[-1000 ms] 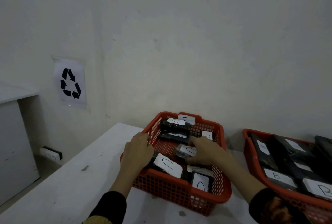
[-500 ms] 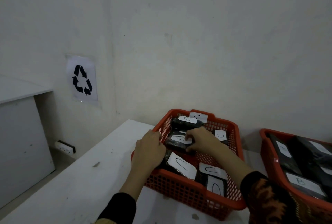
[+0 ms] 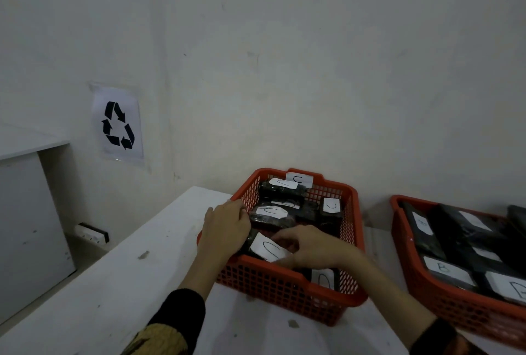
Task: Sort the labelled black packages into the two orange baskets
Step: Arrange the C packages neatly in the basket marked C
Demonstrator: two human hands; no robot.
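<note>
White labels on the black packages (image 3: pixel 273 213) in the left orange basket (image 3: pixel 287 283) each bore a handwritten "C", as did the tag (image 3: pixel 299 179) on its far rim. Packages in the right orange basket (image 3: pixel 455 306) carried labels marked "B" (image 3: pixel 444 268). A wall sheet (image 3: pixel 118 124) showed a black recycling symbol.

We see orange mesh baskets (image 3: pixel 284 283), black packages (image 3: pixel 280 192) with white labels (image 3: pixel 269 247), a white surface (image 3: pixel 113 283), and black-and-yellow patterned sleeves (image 3: pixel 168 329).

Your left hand (image 3: pixel 226 226) and right hand (image 3: pixel 314 246) are bare. You wear black sleeves with yellow-brown patterned cuffs.
</note>
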